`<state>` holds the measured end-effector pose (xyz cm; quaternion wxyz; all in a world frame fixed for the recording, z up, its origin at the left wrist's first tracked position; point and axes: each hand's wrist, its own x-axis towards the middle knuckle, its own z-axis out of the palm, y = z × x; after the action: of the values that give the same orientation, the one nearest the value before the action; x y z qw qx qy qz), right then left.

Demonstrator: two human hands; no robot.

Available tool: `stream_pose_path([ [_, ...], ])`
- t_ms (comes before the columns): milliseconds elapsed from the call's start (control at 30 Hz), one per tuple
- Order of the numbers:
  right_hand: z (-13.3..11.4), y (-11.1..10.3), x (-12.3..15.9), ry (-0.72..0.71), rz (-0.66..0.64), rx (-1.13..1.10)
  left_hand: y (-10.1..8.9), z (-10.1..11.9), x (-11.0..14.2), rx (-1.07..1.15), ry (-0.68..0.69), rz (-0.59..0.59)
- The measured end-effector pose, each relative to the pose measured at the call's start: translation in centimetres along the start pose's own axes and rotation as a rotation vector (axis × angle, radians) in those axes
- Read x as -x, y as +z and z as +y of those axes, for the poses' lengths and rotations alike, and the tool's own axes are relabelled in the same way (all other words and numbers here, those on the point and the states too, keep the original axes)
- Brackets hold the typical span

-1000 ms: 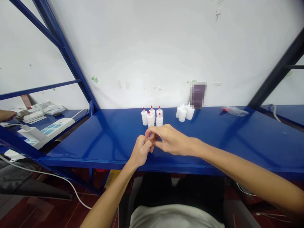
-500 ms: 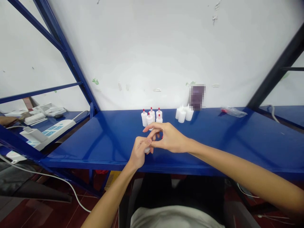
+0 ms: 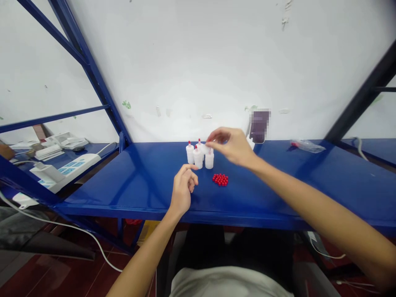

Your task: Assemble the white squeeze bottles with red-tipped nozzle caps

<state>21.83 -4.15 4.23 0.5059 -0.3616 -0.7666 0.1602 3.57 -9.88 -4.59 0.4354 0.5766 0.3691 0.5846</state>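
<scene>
My left hand (image 3: pixel 183 187) hovers above the near part of the blue table, fingers loosely curled and apart, with nothing seen in it. Farther out, my right hand (image 3: pixel 233 146) reaches to a cluster of small white squeeze bottles with red tips. Its thumb and forefinger are pinched on a white bottle (image 3: pixel 206 149), partly covered by the fingers and blurred. Standing upright beside it are a front-right bottle (image 3: pixel 209 161), a front-middle bottle (image 3: pixel 198 159) and a left bottle (image 3: pixel 190 153). A pile of small red caps (image 3: pixel 220 180) lies below my right hand.
White bottles without red tips (image 3: pixel 251 143) are mostly hidden behind my right hand. A dark phone-like object (image 3: pixel 260 126) leans on the wall. A clear plastic bag (image 3: pixel 307 146) with something red lies right on the blue table (image 3: pixel 278 194). A power strip (image 3: pixel 72 169) is at left.
My hands have separated. My right hand has gone up and away to the bottle cluster with a bottle, and my left hand has let go. The red cap pile has come into sight.
</scene>
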Motion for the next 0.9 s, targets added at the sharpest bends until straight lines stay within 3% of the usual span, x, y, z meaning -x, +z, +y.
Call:
stream_pose_path([
  [67, 1.9, -1.0, -1.7, 0.006, 0.041, 0.153, 0.0, 0.1, -0.1, -0.143, 0.003, -0.021],
  [167, 4.1, -1.0, -2.7, 0.018, -0.008, 0.273, 0.0, 0.1, -0.2, -0.239, 0.026, -0.068],
  [367, 5.0, 0.4, -2.0, -0.005, -0.134, 0.348, 0.0, 0.1, -0.1, -0.179, -0.085, -0.092],
  [500, 5.6, -2.0, -1.6, 0.028, -0.056, 0.449, 0.2, 0.1, -0.1, -0.121, -0.173, -0.064],
  [567, 6.4, -3.8, -1.2, 0.072, -0.002, 0.608, 0.2, 0.2, -0.1, -0.125, -0.168, -0.071],
  [633, 7.5, -5.3, -0.6, 0.107, -0.032, 0.794, 0.1, 0.4, -0.1, -0.162, -0.145, -0.104],
  [733, 8.9, -6.1, 0.4, 0.141, -0.112, 0.963, -0.5, 1.3, -0.1, -0.303, -0.064, -0.262],
  [833, 9.6, -5.6, 1.1, 0.171, -0.169, 1.011, -1.7, 2.8, -0.1, -0.519, 0.021, -0.508],
  [900, 9.7, -5.2, 1.3, 0.182, -0.192, 1.028, -2.5, 3.5, -0.2, -0.585, 0.052, -0.605],
])
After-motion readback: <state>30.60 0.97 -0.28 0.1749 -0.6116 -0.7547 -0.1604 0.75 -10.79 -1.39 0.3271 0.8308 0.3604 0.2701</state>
